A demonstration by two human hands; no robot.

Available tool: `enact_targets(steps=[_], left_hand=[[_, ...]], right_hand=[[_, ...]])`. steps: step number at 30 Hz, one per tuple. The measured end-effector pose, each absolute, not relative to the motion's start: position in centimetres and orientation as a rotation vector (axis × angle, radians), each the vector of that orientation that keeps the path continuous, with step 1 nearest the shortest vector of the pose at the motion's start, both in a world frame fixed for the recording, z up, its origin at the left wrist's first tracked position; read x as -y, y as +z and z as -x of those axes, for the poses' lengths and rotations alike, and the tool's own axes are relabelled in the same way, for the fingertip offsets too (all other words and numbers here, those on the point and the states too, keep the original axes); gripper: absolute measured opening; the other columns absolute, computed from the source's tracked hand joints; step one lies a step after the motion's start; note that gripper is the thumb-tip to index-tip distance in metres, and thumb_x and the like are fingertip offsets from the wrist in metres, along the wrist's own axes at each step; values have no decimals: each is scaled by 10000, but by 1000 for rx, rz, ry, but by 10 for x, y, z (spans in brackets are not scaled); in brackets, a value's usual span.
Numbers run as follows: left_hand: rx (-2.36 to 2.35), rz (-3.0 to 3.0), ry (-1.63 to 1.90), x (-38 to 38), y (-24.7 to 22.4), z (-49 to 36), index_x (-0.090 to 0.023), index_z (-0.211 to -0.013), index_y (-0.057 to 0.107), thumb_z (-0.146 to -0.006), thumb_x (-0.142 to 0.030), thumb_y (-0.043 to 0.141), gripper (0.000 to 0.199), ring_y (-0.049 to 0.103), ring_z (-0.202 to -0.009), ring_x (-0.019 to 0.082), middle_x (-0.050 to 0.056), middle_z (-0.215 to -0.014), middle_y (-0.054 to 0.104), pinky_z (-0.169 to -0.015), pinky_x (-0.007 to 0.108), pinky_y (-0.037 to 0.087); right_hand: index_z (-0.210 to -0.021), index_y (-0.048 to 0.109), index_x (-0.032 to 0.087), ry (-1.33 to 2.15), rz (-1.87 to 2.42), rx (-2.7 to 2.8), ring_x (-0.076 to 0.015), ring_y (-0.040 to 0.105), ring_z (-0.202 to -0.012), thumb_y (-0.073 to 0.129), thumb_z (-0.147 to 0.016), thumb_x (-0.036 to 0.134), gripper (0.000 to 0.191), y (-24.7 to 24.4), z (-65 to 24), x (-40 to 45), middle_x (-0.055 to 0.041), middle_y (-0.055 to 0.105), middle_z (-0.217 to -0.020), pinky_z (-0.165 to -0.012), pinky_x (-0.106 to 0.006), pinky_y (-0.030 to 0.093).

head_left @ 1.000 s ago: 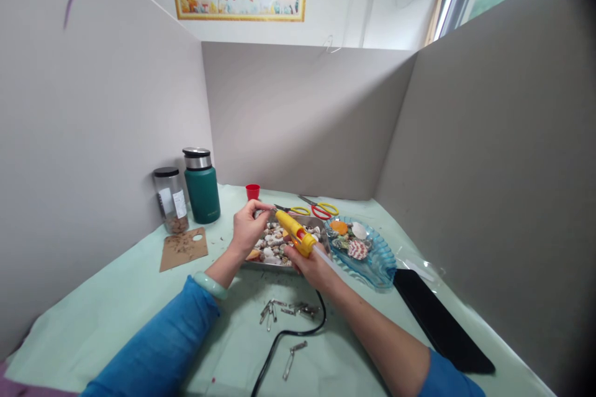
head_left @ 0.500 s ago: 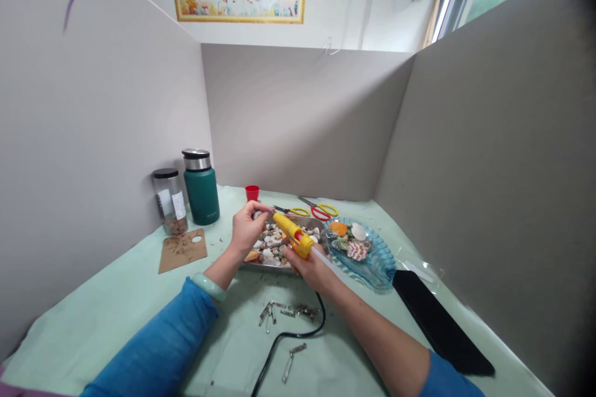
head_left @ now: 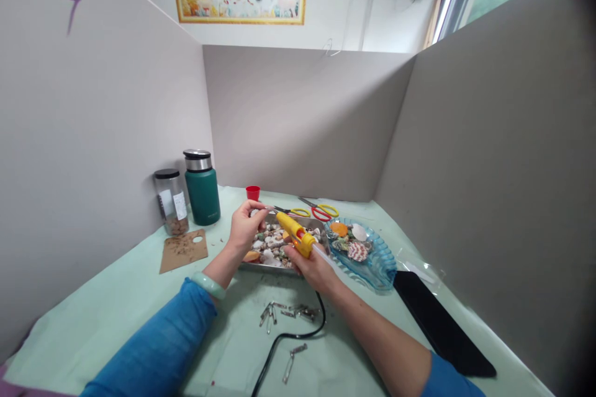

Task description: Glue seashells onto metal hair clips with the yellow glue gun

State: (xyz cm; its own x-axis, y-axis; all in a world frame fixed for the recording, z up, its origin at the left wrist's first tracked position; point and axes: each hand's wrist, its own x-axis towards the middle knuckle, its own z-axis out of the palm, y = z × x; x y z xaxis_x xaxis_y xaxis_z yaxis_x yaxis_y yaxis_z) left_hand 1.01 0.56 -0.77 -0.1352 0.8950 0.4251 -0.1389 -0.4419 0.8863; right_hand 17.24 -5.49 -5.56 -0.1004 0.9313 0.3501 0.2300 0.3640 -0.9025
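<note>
Right hand wrapped tight around the grip of a yellow glue gun, nozzle aimed up and left toward the other hand. Black cord trails from the gun down across the table toward the near edge. Left hand raised over the metal tray, fingertips pinched together on a small pale piece right at the nozzle tip; too small to tell what it is. A pale green bangle sits on the left wrist, blue sleeve behind it.

Tray holds mixed shells and pebbles. Just right of it, a blue glass dish with larger shells. Behind: two scissors, a red cup. Left side: green flask, a jar, a cardboard piece. Metal clips scattered on the mint tablecloth near the cord. A flat black object lies on the right.
</note>
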Motion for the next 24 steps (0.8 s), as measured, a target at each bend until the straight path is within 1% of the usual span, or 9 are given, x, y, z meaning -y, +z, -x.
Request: enact_targets(steps=[4, 11, 17, 24], left_hand=[[-871, -1356, 1687, -6, -9, -11, -159, -738, 547, -631, -288, 714, 236, 415, -374, 42, 0, -652, 651, -371, 183, 321], [-863, -1403, 1660, -8, -13, -12, -160, -731, 574, -649, -283, 703, 197, 418, -383, 43, 3, -695, 664, -371, 187, 339], [-922, -1429, 1679, -6, -9, -9, -161, -740, 573, -668, -275, 683, 173, 422, -382, 49, -15, -617, 628, -377, 182, 334], [-928, -1403, 1707, -6, -6, -8, -162, -739, 561, -654, -271, 689, 189, 439, -388, 52, 9, -680, 659, -377, 189, 325]], right_hand=[[-1019, 599, 152, 834, 1077, 1584, -96, 422, -456, 568, -791, 472, 394, -55, -172, 55, 45, 466, -522, -432, -210, 365], [-1013, 609, 152, 829, 1079, 1597, -95, 428, -454, 574, -786, 474, 396, -55, -173, 55, 42, 472, -524, -438, -211, 366], [-1000, 605, 143, 803, 1077, 1569, -99, 430, -453, 567, -790, 488, 406, -53, -172, 57, 51, 461, -514, -455, -220, 371], [-982, 622, 140, 744, 1080, 1587, -97, 432, -468, 560, -799, 486, 396, -51, -173, 59, 37, 481, -539, -463, -220, 366]])
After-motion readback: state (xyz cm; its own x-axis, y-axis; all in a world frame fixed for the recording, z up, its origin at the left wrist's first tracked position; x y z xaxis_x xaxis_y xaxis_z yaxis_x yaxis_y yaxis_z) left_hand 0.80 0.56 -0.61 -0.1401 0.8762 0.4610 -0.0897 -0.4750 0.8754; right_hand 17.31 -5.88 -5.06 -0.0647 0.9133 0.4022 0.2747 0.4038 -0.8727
